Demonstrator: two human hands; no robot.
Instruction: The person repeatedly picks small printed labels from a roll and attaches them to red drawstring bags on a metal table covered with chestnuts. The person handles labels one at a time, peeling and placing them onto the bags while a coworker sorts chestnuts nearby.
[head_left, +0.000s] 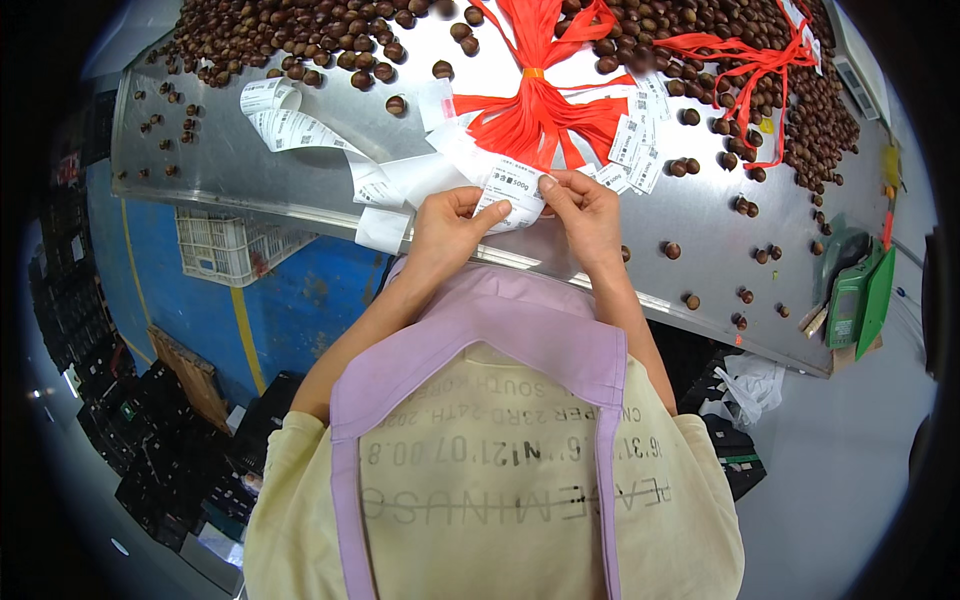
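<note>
My left hand (450, 229) and my right hand (585, 214) pinch a white printed label (511, 191) between thumbs and fingers, just over the near edge of the steel table. From the left hand a curling strip of printed labels (311, 131) trails to the left across the metal. Right behind the held label lies a bundle of red plastic ribbons (536, 112), tied with an orange band (533, 73). More printed labels (637, 142) fan out at the bundle's right side, attached to ribbon ends as far as I can see.
Chestnuts (277, 34) are heaped along the far side of the steel table (202, 180), with loose ones at both sides. More red ribbons (772, 64) lie on the right heap. A green device (851, 300) stands at the right edge. A white plastic crate (217, 247) is on the blue floor.
</note>
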